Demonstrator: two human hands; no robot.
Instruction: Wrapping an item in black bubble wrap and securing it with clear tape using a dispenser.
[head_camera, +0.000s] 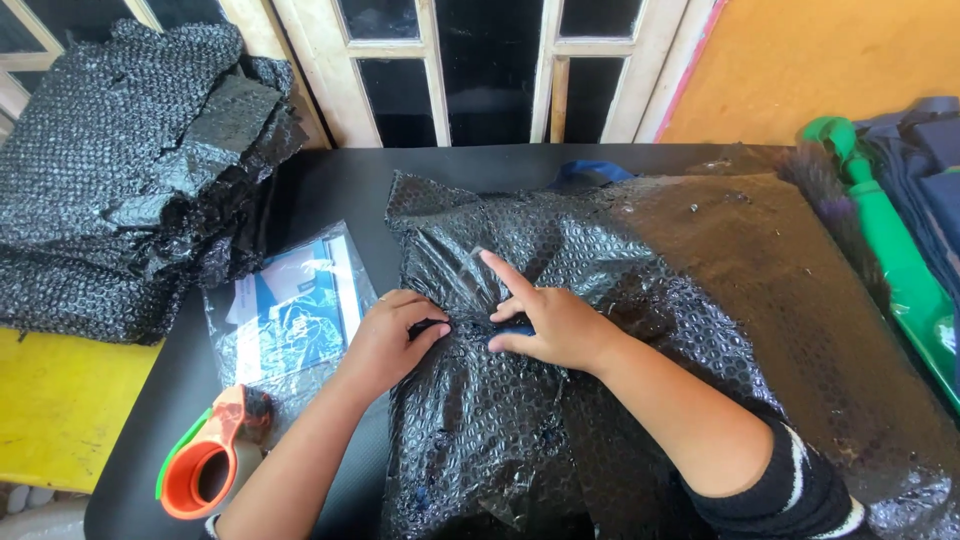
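A large sheet of black bubble wrap (660, 300) is bundled over something on the dark table (330, 190). My left hand (385, 345) pinches a fold of the wrap at the bundle's left side. My right hand (550, 320) presses on the wrap just beside it, index finger stretched out along a strip of clear tape (470, 280). A bit of blue (590, 172) peeks out at the bundle's far edge.
An orange and green tape dispenser (205, 460) lies at the near left. A clear plastic pouch with blue printed papers (290, 310) lies beside the bundle. A stack of black bubble wrap (120, 170) sits far left above a yellow surface (60, 400). A green item (890, 240) and dark fabric are at the right.
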